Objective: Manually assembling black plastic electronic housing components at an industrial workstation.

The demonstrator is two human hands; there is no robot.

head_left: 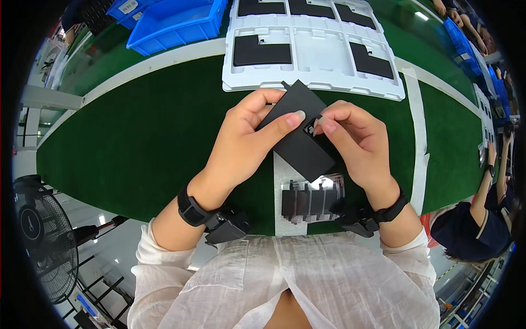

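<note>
1. A blue plastic bin (131,20) bears a white printed label (128,6), too small to read.
2. Your left hand (241,134) grasps the flat black rectangular panel (304,151), tilted above the green tabletop (137,142).
3. Your right hand (357,140) curls fingertips at its right edge; I can't tell what they pinch.

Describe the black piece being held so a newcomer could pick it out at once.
On the green table, find the white tray, then look just below it in the view. The flat black piece is tilted in the left hand, with the right hand at its edge. Unlike the dark pieces in the tray, it is held up.
</note>
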